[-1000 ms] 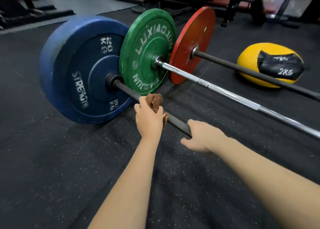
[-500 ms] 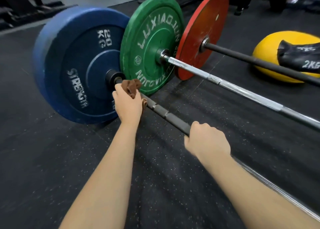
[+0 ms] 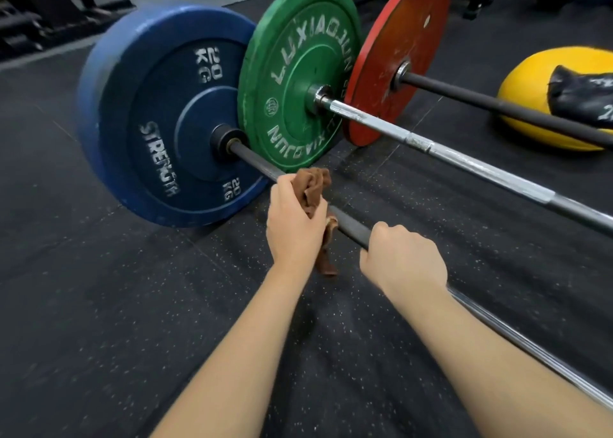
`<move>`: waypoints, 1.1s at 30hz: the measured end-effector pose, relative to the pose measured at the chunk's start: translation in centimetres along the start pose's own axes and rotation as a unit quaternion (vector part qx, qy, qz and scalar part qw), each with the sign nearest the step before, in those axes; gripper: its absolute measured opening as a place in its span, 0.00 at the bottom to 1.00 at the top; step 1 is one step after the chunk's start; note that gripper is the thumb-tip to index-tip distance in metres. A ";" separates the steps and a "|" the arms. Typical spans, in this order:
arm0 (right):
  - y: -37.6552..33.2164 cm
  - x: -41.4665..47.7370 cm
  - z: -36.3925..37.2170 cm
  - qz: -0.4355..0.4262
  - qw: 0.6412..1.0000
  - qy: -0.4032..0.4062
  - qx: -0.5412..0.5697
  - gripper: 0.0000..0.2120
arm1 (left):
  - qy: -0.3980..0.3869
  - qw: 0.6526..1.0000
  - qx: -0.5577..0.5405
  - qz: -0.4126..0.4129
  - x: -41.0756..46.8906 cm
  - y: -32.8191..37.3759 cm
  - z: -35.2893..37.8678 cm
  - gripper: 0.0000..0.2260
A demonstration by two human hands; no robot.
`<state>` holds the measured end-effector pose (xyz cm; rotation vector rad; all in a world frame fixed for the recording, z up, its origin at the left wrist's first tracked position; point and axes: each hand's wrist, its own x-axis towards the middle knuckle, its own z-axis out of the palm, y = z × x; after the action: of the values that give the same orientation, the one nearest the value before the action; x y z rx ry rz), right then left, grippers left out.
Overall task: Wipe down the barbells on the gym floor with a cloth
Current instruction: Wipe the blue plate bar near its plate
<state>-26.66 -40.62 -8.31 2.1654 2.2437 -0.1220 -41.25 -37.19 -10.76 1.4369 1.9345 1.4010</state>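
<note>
On the bar (image 3: pixel 351 227) — cloth (image 3: pixel 311 187), apparently inside left fingers (image 3: pixel 284 190).

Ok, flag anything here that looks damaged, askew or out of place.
Only wear stands out. The green plate is scuffed, its white lettering chipped, and the silver bar has a patchy, dull finish near its collar. The red plate shows scratches. Nothing is spilled. The left hand grips the cloth on the dark bar.

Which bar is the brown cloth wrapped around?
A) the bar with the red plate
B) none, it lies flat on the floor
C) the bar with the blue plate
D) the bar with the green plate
C: the left hand grips the brown cloth around the dark bar that runs into the blue plate.
</note>
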 end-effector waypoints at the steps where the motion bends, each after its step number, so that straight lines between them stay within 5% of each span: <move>1: 0.0 0.0 0.1 -0.003 1.000 0.004 -0.003 0.12 | 0.009 1.000 0.012 0.004 1.1 -0.4 -0.2 0.12; 11: -0.1 0.0 0.3 0.003 1.000 0.003 -0.020 0.13 | 0.024 0.997 0.029 -0.060 5.7 -0.9 -1.6 0.12; 19: -0.2 -0.1 0.0 0.008 1.000 0.002 -0.030 0.12 | -0.027 0.999 0.015 -0.016 3.8 -1.4 -1.4 0.12; 26: -0.2 0.0 0.2 0.005 1.000 0.005 -0.028 0.12 | 0.048 0.993 0.038 -0.099 10.8 -3.1 -2.7 0.13; 33: 0.0 0.0 0.3 0.002 1.000 0.009 -0.026 0.12 | 0.012 0.997 -0.001 -0.080 4.7 -1.7 -1.4 0.12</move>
<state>-26.66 -40.61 -8.58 2.1528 2.2252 -0.0429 -45.12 -33.78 -10.36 1.2379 2.0125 1.3526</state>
